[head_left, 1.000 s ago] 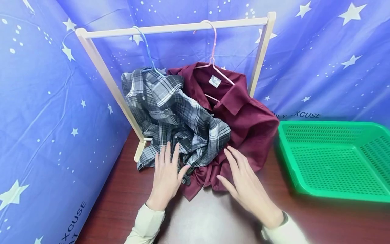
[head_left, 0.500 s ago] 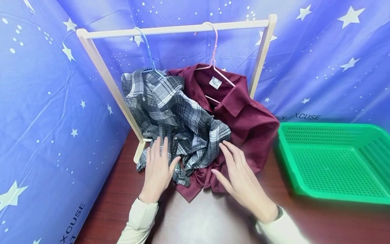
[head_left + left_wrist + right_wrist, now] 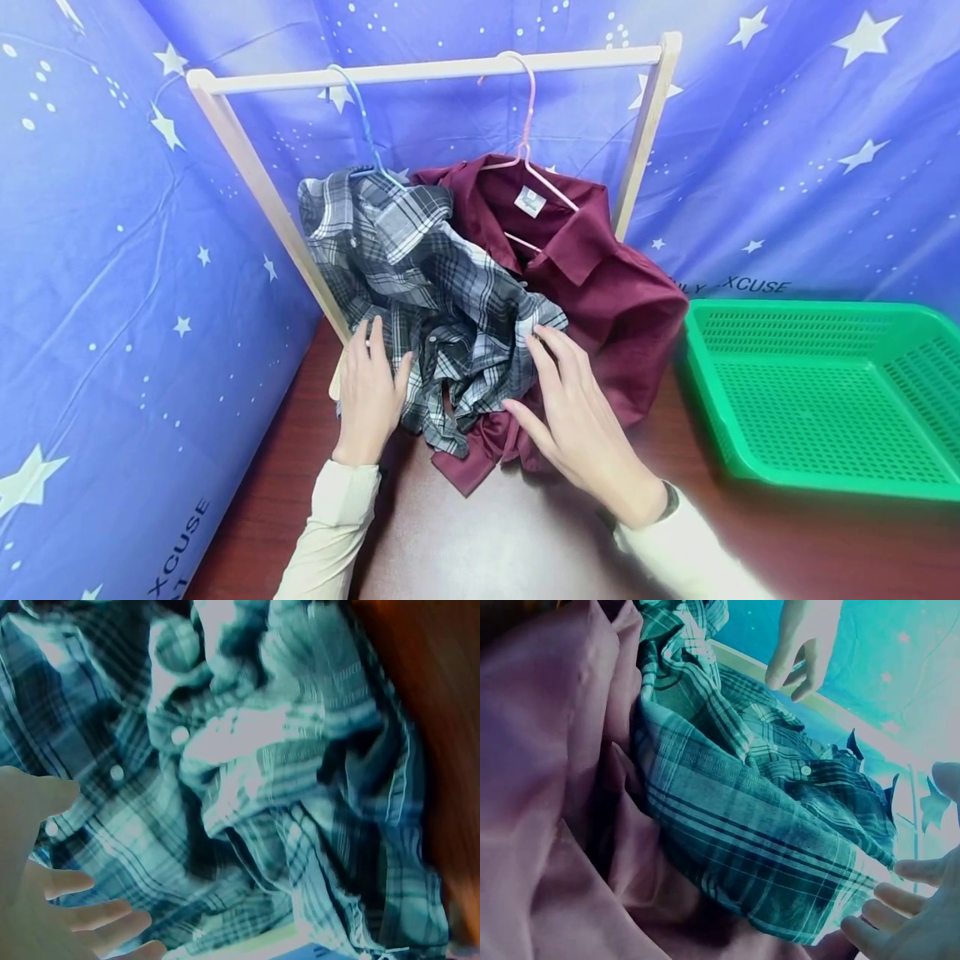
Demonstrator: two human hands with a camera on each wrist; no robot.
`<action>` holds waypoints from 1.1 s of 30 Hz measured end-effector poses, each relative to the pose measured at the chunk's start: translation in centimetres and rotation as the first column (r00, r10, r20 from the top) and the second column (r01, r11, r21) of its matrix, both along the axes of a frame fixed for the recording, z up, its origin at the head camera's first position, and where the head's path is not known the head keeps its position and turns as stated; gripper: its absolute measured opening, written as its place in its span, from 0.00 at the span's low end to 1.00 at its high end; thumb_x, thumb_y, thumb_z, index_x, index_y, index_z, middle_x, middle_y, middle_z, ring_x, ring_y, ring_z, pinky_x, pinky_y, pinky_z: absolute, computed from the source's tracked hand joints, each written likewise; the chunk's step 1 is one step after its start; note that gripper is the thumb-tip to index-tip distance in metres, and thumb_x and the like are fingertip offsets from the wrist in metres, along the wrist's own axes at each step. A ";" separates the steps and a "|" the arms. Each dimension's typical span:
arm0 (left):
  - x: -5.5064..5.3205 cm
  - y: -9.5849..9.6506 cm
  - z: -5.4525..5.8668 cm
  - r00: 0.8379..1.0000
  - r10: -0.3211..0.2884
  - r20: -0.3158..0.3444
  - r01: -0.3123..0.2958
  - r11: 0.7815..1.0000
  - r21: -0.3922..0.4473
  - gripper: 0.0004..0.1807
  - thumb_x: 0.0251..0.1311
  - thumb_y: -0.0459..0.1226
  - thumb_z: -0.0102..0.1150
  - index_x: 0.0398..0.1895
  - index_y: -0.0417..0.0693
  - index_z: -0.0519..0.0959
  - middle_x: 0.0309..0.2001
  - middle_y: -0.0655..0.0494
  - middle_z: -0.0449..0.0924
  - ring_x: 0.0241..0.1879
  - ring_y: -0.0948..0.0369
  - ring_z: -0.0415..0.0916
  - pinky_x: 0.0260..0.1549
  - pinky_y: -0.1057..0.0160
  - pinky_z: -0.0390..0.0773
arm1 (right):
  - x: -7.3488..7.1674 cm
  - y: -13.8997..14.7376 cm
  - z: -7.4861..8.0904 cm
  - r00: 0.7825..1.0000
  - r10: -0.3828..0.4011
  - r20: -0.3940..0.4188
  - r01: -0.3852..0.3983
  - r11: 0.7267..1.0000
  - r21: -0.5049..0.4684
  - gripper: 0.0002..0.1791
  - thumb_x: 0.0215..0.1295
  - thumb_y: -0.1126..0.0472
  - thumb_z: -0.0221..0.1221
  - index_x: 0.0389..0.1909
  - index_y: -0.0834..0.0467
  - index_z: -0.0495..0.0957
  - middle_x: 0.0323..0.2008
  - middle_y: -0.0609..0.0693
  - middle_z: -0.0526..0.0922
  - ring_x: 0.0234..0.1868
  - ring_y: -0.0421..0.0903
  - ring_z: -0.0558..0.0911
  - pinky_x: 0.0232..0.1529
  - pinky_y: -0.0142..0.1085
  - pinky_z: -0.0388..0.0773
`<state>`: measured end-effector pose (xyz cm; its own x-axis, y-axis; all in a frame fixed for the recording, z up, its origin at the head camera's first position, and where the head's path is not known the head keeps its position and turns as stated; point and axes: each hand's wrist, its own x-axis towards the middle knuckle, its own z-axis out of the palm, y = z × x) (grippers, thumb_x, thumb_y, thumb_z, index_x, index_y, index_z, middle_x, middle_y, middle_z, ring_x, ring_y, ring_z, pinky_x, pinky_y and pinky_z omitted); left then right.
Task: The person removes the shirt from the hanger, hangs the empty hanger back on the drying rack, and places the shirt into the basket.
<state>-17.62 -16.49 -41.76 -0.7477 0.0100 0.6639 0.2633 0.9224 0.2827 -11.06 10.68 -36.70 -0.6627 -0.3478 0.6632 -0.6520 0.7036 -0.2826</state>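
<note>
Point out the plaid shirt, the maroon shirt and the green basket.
Plaid shirt (image 3: 442,283): head view, on the crumpled cloth below its collar.
Maroon shirt (image 3: 611,312): head view, on the cloth below its collar.
Green basket (image 3: 821,412): head view, on its perforated floor.

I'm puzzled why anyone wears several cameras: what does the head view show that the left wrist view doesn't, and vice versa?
Only the head view: burgundy shirt, blue hanger, pink hanger, green basket, rack's top rail and right hand.
Only the left wrist view: no clearly new object, but three white buttons lined up close on the plaid shirt; I can't make out that row from the head.
Both: that shirt, the left hand and part of the table.
</note>
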 end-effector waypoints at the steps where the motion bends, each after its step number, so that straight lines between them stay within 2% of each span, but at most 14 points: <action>1: -0.2 -0.2 0.1 1.000 0.002 -0.002 -0.002 1.000 0.005 0.38 0.63 0.42 0.63 0.71 0.33 0.60 0.65 0.31 0.65 0.62 0.37 0.67 0.61 0.41 0.67 | -0.1 -0.1 0.1 1.000 0.000 -0.003 0.000 1.000 0.003 0.40 0.74 0.38 0.45 0.73 0.64 0.57 0.72 0.62 0.60 0.73 0.56 0.60 0.75 0.40 0.52; 6: -0.9 -1.1 0.5 0.999 0.037 0.013 -0.038 0.998 0.050 0.37 0.65 0.42 0.61 0.71 0.33 0.61 0.65 0.31 0.65 0.62 0.37 0.66 0.61 0.40 0.65 | -0.7 -0.3 0.5 1.000 -0.004 -0.017 0.005 1.000 0.021 0.40 0.74 0.38 0.43 0.74 0.64 0.56 0.71 0.62 0.60 0.72 0.57 0.61 0.74 0.43 0.53; 13: -1.9 -2.3 1.3 0.997 0.079 0.024 -0.081 0.991 0.105 0.35 0.66 0.42 0.59 0.71 0.34 0.61 0.65 0.31 0.65 0.63 0.38 0.65 0.60 0.40 0.65 | -1.6 -0.5 1.7 0.999 0.000 -0.048 0.001 1.000 0.009 0.40 0.70 0.46 0.54 0.74 0.65 0.55 0.72 0.63 0.59 0.74 0.57 0.58 0.75 0.43 0.54; 16: -2.2 -2.6 1.7 0.995 0.097 0.019 -0.098 0.986 0.134 0.35 0.66 0.42 0.59 0.70 0.34 0.61 0.65 0.32 0.65 0.62 0.38 0.65 0.59 0.41 0.66 | -2.0 -0.5 2.2 0.999 -0.002 -0.040 0.002 1.000 0.001 0.41 0.69 0.47 0.56 0.75 0.64 0.53 0.73 0.63 0.58 0.75 0.55 0.58 0.74 0.43 0.55; 22: -2.9 -3.6 2.7 0.988 0.152 0.002 -0.148 0.962 0.230 0.32 0.66 0.42 0.58 0.69 0.36 0.63 0.63 0.36 0.67 0.59 0.39 0.67 0.57 0.42 0.67 | -2.6 -1.1 3.2 1.000 -0.005 -0.016 0.005 1.000 -0.021 0.41 0.73 0.42 0.50 0.77 0.60 0.50 0.73 0.59 0.59 0.73 0.52 0.60 0.71 0.40 0.60; 25: -3.1 -4.1 3.0 0.986 0.170 -0.004 -0.163 0.951 0.262 0.32 0.66 0.42 0.58 0.69 0.37 0.63 0.62 0.36 0.67 0.59 0.39 0.67 0.57 0.42 0.66 | -3.0 -1.4 3.6 1.000 -0.006 -0.026 0.005 1.000 -0.027 0.41 0.74 0.41 0.48 0.77 0.61 0.51 0.71 0.60 0.61 0.72 0.52 0.62 0.70 0.42 0.62; 33: -4.1 -5.1 3.4 0.988 0.156 -0.007 -0.146 0.939 0.313 0.30 0.65 0.35 0.57 0.69 0.37 0.63 0.62 0.34 0.67 0.61 0.39 0.67 0.59 0.43 0.66 | -3.4 -1.5 3.7 0.998 0.000 -0.065 -0.001 1.000 -0.015 0.31 0.78 0.53 0.44 0.76 0.60 0.54 0.71 0.60 0.64 0.69 0.55 0.67 0.69 0.44 0.63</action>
<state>-21.74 -21.55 -38.36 -0.7034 -0.3115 0.6389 0.1414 0.8196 0.5552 -14.43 9.14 -33.02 -0.6177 -0.3377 0.7102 -0.6698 0.6992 -0.2500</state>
